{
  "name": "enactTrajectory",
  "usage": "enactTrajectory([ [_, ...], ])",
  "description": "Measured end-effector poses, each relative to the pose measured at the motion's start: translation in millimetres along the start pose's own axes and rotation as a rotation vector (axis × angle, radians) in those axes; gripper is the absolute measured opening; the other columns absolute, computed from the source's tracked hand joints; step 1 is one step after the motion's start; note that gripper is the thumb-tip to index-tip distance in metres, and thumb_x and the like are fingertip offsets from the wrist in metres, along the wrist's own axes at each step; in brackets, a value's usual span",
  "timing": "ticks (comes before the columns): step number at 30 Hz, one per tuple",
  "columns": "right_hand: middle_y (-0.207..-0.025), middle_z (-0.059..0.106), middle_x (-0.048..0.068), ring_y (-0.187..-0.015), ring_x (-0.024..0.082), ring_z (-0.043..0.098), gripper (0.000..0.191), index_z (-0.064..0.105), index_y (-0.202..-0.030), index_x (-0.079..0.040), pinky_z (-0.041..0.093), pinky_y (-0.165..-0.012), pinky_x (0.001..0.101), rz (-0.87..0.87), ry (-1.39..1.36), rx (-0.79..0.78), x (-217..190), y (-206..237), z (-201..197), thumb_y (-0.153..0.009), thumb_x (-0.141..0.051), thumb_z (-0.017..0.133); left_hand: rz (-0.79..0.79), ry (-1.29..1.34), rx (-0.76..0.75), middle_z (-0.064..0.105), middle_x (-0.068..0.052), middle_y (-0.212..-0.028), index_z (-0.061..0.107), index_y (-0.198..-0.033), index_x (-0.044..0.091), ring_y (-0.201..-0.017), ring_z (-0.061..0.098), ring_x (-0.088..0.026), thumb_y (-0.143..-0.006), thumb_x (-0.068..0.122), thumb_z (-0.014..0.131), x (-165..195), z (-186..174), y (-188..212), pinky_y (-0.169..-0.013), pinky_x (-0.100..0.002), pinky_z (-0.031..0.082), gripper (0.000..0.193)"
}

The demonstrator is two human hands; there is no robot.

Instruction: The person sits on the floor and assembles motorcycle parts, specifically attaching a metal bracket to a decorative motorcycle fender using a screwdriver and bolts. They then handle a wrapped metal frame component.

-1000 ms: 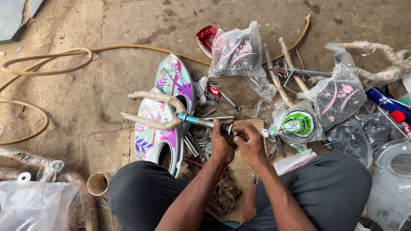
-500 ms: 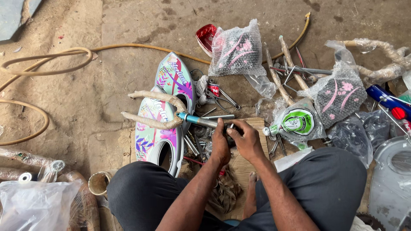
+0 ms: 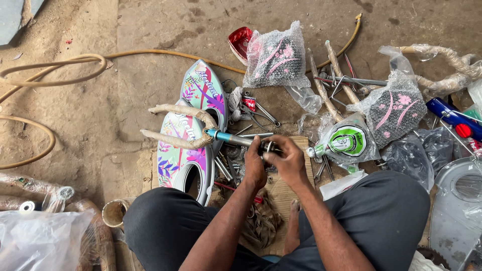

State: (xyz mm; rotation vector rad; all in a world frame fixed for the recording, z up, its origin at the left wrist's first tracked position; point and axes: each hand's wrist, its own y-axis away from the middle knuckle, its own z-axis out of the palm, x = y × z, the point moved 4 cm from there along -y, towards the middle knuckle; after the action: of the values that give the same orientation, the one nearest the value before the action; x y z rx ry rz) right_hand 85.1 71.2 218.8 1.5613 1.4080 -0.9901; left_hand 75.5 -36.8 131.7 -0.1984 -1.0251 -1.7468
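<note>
2 bubble-wrap bags, one up top & one at right, each w/ a dark floral-print part inside; a clear bag holds a green-white round piece. Bike fork: teal steerer, 2 paper-wrapped legs pointing left, lying on floor over painted chain guards. Left hand grip clamped on steerer end, right hand grip closed on small metal ring there.

Bubble-wrapped dark floral package top centre, another right, green-white round label
</note>
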Motion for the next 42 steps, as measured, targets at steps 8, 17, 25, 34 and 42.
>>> enactTrajectory([
  [8,-0.116,0.070,0.019,-0.108,0.023,0.071,0.040,0.064,-0.121,0.000,0.064,-0.085,0.0340,-0.174,0.056,-0.024,-10,1,0,-0.084,-0.014,0.072,0.006,-0.052,0.035,0.055,-0.004,-0.088,0.061,-0.099,0.007,-0.082,0.054,-0.014,-0.105,0.045,0.056,6,-1,2,-0.077,-0.035,0.047,0.039],
  [17,-0.127,0.067,0.013,-0.115,0.026,0.067,0.036,0.064,-0.118,-0.011,0.063,-0.089,0.0431,0.073,0.092,-0.120,10,-2,4,-0.083,-0.015,0.072,-0.030,-0.156,0.036,0.056,-0.004,-0.081,0.060,-0.091,0.009,-0.079,0.054,-0.013,-0.102,0.047,0.051,8,0,12,-0.070,-0.036,0.047,0.041],
  [25,-0.135,0.060,0.010,-0.127,0.026,0.057,0.042,0.062,-0.130,-0.010,0.046,-0.106,0.0423,0.257,0.110,-0.157,15,1,3,-0.089,-0.016,0.070,-0.052,-0.123,0.001,0.055,-0.005,-0.079,0.059,-0.092,0.009,-0.077,0.051,-0.016,-0.104,0.047,0.051,0,-5,6,-0.070,-0.035,0.043,0.041],
  [34,-0.114,0.069,0.027,-0.101,0.048,0.070,0.036,0.066,-0.133,-0.004,0.056,-0.084,0.0579,0.561,-0.045,-0.168,17,7,8,-0.106,-0.027,0.062,-0.023,-0.131,0.010,0.056,-0.004,-0.081,0.065,-0.101,0.005,-0.073,0.052,-0.015,-0.101,0.048,0.052,6,-2,4,-0.065,-0.034,0.045,0.045],
  [42,-0.113,0.070,0.017,-0.097,0.031,0.069,0.037,0.065,-0.131,-0.004,0.060,-0.076,0.0393,0.364,-0.036,-0.159,4,5,3,-0.100,-0.025,0.061,-0.055,-0.180,0.029,0.047,-0.003,-0.077,0.061,-0.096,0.005,-0.067,0.044,-0.015,-0.104,0.051,0.049,7,0,8,-0.057,-0.035,0.039,0.048],
])
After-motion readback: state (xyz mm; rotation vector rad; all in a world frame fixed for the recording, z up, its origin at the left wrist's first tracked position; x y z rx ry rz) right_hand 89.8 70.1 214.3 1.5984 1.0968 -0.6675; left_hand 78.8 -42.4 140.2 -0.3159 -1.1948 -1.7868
